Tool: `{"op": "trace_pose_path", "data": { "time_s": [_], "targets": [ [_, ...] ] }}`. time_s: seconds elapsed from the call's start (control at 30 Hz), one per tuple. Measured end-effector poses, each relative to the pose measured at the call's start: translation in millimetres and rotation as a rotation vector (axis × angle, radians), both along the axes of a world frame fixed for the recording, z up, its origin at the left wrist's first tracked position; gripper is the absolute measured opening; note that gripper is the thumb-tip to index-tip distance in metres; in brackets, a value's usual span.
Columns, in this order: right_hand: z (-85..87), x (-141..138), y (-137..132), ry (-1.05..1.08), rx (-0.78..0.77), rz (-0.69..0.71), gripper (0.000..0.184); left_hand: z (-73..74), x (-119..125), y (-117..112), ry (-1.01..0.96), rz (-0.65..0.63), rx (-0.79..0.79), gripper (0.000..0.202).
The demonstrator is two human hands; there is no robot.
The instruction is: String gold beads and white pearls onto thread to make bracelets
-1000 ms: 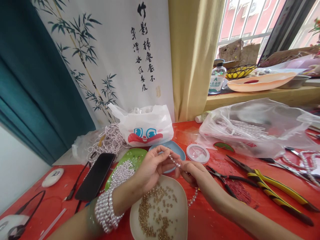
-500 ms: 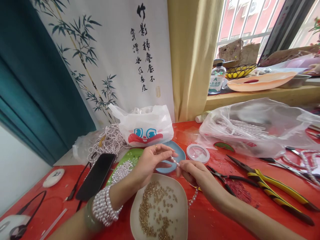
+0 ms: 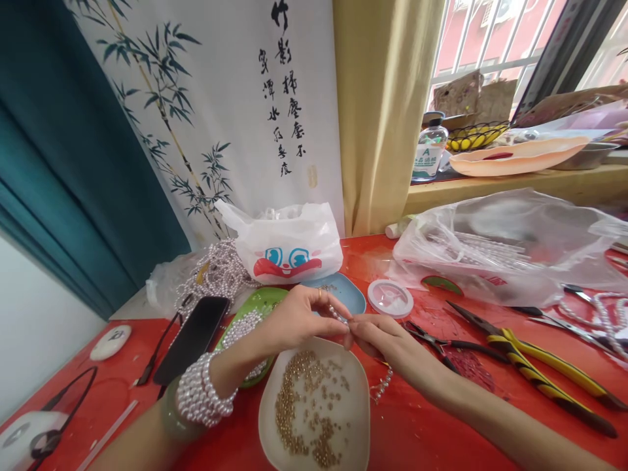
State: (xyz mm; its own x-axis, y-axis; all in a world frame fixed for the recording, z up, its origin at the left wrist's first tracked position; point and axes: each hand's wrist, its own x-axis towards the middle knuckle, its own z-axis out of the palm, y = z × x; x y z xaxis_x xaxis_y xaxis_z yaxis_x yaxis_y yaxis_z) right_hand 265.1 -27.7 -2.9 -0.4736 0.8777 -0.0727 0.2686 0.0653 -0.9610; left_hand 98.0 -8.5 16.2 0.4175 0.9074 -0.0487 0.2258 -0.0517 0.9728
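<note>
My left hand (image 3: 299,318) and my right hand (image 3: 377,335) meet above a beige dish (image 3: 353,418) of small gold beads (image 3: 304,402). Both pinch a short strand of pearl beads (image 3: 340,316) between the fingertips. The strand's free end (image 3: 383,386) hangs below my right hand onto the red table (image 3: 422,425). Several pearl bracelets (image 3: 199,392) wrap my left wrist. A green dish (image 3: 267,299) with pearls and a blue dish (image 3: 350,297) lie just behind my hands.
A black phone (image 3: 192,339) lies at the left. Yellow-handled pliers (image 3: 534,366), small cutters (image 3: 432,340) and a clear thread spool (image 3: 390,297) lie to the right. A clown-face plastic bag (image 3: 287,245), a pearl pile (image 3: 216,271) and a large clear bag (image 3: 505,248) stand behind.
My hands have drawn closer together and sunk a little toward the beige dish. The left fingers have closed onto the strand next to the right fingertips.
</note>
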Motion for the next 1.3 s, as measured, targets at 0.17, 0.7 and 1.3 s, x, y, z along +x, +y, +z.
{"op": "trace_pose_path", "data": {
  "time_s": [0.17, 0.7, 1.3],
  "targets": [
    [6.5, 5, 4, -0.078, -0.001, 0.088, 0.028, -0.9, 1, 0, 0.059, 0.002, 0.002, 0.007],
    [-18.1, 66, -15, -0.587, 0.183, 0.008, 0.024, -27.3, -21, -8, -0.085, -0.055, -0.399, 0.009],
    [-15.1, 37, -30, -0.791, 1.154, -0.049, 0.026, -38.2, -25, -18, -0.217, -0.005, -0.488, 0.009]
  ]
}}
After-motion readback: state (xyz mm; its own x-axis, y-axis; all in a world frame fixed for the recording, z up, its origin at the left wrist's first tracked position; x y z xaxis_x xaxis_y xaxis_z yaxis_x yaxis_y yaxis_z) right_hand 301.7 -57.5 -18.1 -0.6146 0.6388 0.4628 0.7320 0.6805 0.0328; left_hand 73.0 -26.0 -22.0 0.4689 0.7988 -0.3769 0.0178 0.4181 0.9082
